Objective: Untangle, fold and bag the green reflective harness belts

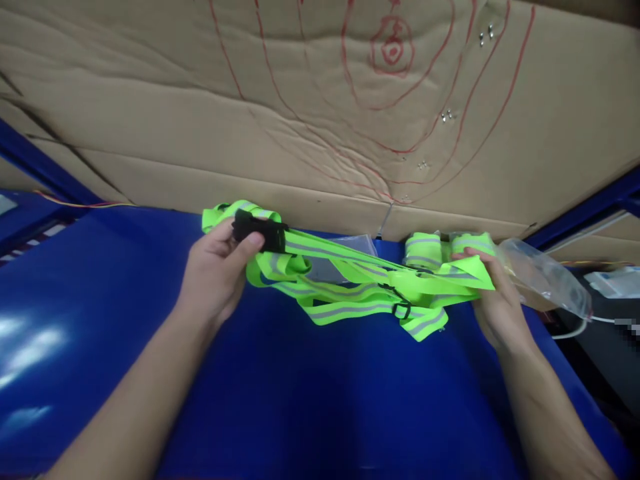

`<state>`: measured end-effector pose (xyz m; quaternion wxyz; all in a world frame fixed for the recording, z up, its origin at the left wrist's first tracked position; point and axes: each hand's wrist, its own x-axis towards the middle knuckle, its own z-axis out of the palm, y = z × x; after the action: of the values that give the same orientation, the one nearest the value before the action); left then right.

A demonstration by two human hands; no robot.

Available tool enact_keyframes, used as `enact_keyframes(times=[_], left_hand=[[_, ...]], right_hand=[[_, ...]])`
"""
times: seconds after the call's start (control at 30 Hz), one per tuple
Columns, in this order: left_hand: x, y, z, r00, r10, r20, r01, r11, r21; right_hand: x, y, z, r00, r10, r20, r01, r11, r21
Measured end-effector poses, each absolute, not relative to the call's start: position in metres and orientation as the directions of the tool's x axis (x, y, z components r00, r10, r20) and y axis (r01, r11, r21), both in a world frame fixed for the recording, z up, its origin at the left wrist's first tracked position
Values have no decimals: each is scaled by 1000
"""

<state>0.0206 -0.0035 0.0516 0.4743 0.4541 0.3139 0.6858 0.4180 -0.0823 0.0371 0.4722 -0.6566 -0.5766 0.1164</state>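
Observation:
Bright yellow-green reflective straps [345, 311] with grey stripes stretch between my two hands above a blue table. My left hand [215, 267] is closed on a black buckle-like piece [267, 233] at one end of the straps, thumb on its face. At the other end my right hand [497, 300] has its fingers behind a folded strap loop and grips it. Loose loops sag in the middle, where a small black slider [401, 310] shows. The right fingertips are partly hidden behind the strap.
Two rolled green bands [423, 250] in clear wrapping lie behind my right hand, beside a clear plastic bag [547, 277]. A clear flat packet [333, 267] sits behind the straps. Cardboard [165, 133] with red rings backs the blue table [300, 400].

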Motion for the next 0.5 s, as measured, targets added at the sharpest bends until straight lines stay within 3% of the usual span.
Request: enact_keyframes(times=[0.1, 0.17, 0.2, 0.3, 0.4, 0.5], left_hand=[[13, -2, 47, -124, 951, 283, -409, -309, 859], [7, 1, 47, -154, 953, 261, -459, -303, 835], [3, 2, 48, -168, 956, 238, -482, -291, 827], [-6, 4, 52, -196, 969, 149, -517, -231, 824], [-11, 3, 57, -219, 971, 95, -547, -203, 812], [-13, 2, 63, -253, 965, 70, -580, -210, 787]], right_hand=[[418, -94, 36, 132, 986, 102, 330, 53, -943], [420, -102, 40, -121, 991, -61, 152, -42, -987], [420, -106, 42, -259, 958, -120, 143, -85, -986], [415, -113, 43, -532, 804, -267, 291, -122, -949], [394, -114, 31, -489, 833, -258, 480, 10, -877], [366, -112, 12, -414, 905, -97, 583, 182, -792]])
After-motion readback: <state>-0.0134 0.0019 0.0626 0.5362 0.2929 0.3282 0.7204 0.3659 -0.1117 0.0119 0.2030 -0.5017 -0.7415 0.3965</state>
